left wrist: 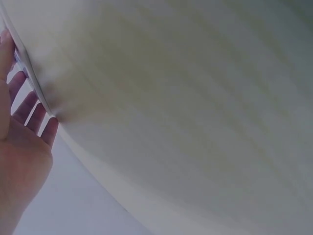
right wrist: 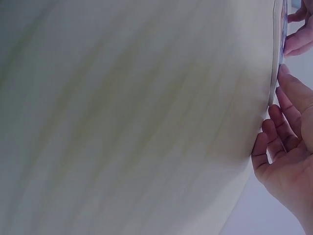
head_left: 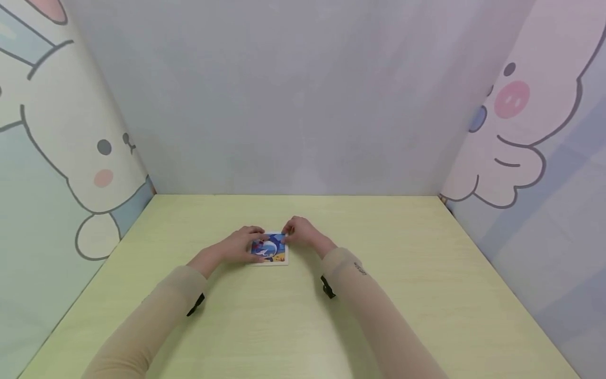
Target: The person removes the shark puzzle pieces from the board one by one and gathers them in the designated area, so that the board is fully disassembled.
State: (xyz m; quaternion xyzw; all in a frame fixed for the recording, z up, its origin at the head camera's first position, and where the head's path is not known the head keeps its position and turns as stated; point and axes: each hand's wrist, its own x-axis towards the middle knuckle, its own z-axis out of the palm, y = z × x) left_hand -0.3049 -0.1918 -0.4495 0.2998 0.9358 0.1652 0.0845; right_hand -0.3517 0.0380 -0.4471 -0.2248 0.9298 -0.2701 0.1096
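White-edged rectangular picture [head_left: 272, 249]; hands [head_left: 238, 245] [head_left: 304, 232] touch its edges; grained yellow table [head_left: 284, 316].

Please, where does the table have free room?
The table is bare from right sleeve to right wall, left sleeve to left wall, and behind the white-bordered picture to the grey backdrop. Crowded: the picture, between left hand and right hand.

Flat picture board [head_left: 276, 249] — blue, white-edged

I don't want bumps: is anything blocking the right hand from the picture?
Nothing visible blocks it: the right hand is at the upper right corner of the picture. The left hand is at its left side, not between them.
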